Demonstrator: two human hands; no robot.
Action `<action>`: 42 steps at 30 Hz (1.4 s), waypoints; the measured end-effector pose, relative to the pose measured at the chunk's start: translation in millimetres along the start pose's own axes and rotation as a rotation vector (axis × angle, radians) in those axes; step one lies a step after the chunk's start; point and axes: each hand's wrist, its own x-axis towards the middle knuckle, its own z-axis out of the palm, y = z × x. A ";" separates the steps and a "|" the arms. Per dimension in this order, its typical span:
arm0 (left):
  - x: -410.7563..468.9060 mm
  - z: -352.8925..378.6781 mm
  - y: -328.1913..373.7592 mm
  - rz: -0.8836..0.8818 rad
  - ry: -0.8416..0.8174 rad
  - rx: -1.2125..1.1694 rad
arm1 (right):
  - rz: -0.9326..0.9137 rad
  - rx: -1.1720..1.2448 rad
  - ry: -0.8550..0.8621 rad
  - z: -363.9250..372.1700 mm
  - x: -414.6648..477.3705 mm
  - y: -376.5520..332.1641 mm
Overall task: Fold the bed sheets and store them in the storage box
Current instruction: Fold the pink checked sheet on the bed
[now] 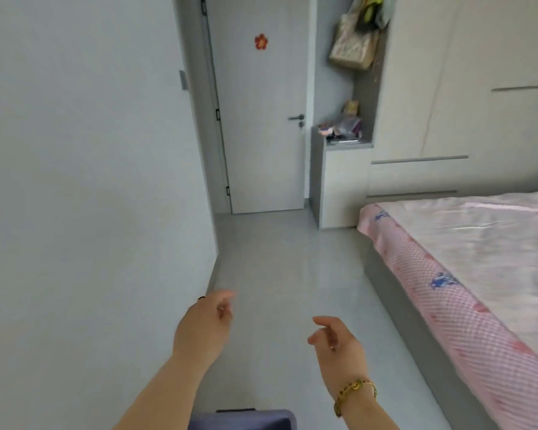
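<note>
Both the left hand (205, 330) and the right hand (339, 342) hover over the grey floor (277, 259) with fingers loosely curled and holding nothing, while the pink checked bed sheet (466, 305) lies spread on the bed (395, 293), well to the right of them.

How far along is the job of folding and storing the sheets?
Done: nothing visible; the pink sheet lies spread on the bed. In hand: nothing; the left hand and right hand are empty, fingers relaxed, above the floor. Left: take off, fold and store the sheet. A blue thing at the bottom edge may be the box; I cannot tell.
</note>
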 end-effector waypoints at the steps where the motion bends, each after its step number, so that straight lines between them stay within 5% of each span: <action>1: -9.8 -9.7 29.1 0.056 -0.010 -0.032 | -0.032 0.014 0.038 -28.0 -15.0 -10.2; 8: -101.0 3.6 208.3 0.320 -0.069 -0.337 | -0.057 -0.059 0.363 -244.8 -114.6 -6.2; 19: -304.2 173.4 436.4 0.586 -0.476 -0.429 | 0.268 -0.149 0.824 -524.2 -313.8 151.6; 31: -443.9 321.0 542.5 0.770 -0.793 -0.296 | 0.565 -0.012 1.059 -624.2 -421.2 277.5; 42: -480.2 468.1 605.5 0.772 -0.993 -0.173 | 0.796 0.006 1.171 -716.0 -420.1 362.2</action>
